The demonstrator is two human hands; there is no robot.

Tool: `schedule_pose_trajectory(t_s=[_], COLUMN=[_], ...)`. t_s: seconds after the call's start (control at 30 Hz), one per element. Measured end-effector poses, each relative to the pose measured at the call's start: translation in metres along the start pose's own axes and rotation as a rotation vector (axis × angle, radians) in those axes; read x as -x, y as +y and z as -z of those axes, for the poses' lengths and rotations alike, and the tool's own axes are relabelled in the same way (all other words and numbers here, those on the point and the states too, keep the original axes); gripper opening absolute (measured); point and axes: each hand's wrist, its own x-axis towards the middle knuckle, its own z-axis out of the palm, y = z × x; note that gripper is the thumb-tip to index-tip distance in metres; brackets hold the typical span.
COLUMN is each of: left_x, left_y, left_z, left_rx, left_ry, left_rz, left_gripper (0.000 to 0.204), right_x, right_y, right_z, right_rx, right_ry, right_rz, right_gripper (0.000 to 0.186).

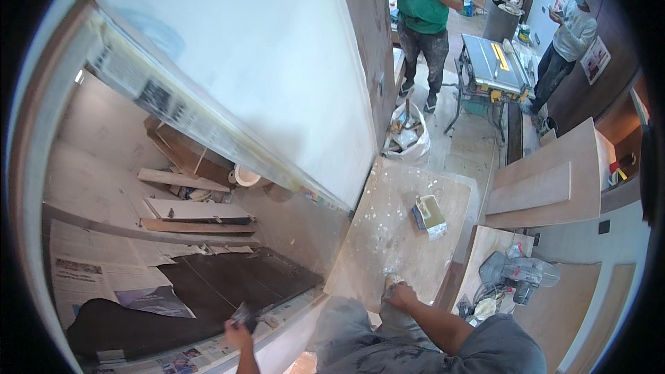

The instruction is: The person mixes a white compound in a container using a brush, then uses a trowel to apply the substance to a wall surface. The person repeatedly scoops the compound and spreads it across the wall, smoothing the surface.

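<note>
Bldg interior mid-reno, i.e. an indoor work site. Just fwd of R hand (402,296) grip: white-spattered board (374,211); further fwd, stuffed sack (407,135), then table saw (490,62) on a folding stand. Far fwd, a person (424,45) in dust-marked trousers. R of same grip: fan (523,273) amid clutter; fwd-R, bare wood panel (547,152) stood on edge. L of L hand (240,336) grip: newspaper sheets (80,270) over part of a dark surface; fwd-L, loose planks (197,226).
</note>
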Motion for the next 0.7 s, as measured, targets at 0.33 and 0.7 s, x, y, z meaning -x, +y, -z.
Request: schedule_pose_trajectory(t_s=[0.33, 0.7], left_x=[0.084, 0.067], left_y=[0.404, 0.478], left_z=[0.109, 0.214], left_rx=[1.236, 1.455], left_ry=[-0.736, -0.942], left_rz=[0.161, 0.058], left_gripper=[0.02, 0.024], right_x=[0.148, 0.246], right_y=[-0.199, -0.299], right_z=[0.194, 0.311], right_rx=[-1.102, -1.079], right_ry=[-0.407, -0.007], right_rz=[0.575, 0.734], right_gripper=[0.035, 0.022])
